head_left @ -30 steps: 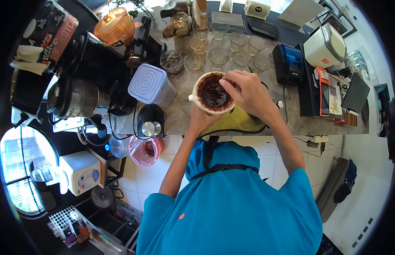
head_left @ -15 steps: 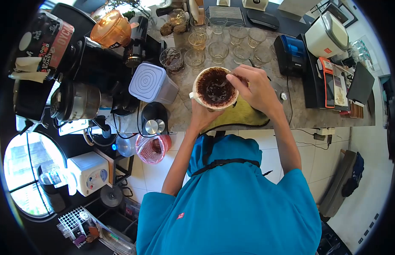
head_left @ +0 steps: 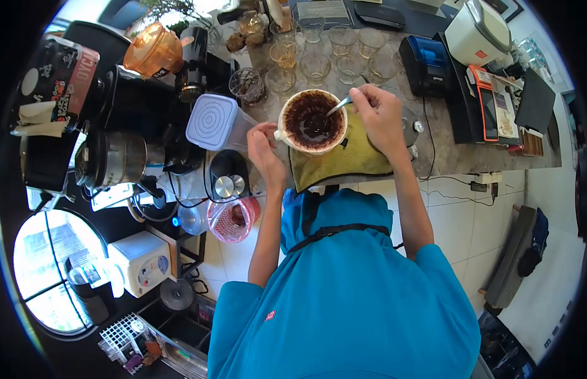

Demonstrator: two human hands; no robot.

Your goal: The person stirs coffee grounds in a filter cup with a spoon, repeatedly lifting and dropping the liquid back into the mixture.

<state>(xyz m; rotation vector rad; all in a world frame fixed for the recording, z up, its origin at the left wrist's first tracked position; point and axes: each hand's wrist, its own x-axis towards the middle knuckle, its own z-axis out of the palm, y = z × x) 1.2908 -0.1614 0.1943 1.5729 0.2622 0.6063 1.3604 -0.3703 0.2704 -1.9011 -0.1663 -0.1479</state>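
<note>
On the counter, the olive cloth lies at the cup's six o'clock. The cup, dark liquid inside, now stands free of the left hand's grip, so its steadiness rests on whatever is beneath. That hand is loosely curled at eight o'clock, perhaps brushing the handle; I can't tell. The right hand, at three, pinches the spoon dipped inside.

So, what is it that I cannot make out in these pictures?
Head view, all:
- Bowl of the silver metal spoon: sunk in dark brown liquid.
- Whether left hand touches round white cup: curled fingers cover it.
- Print on cream box's red label: too small.
- Blue shirt's rest: bottom edge.
</note>
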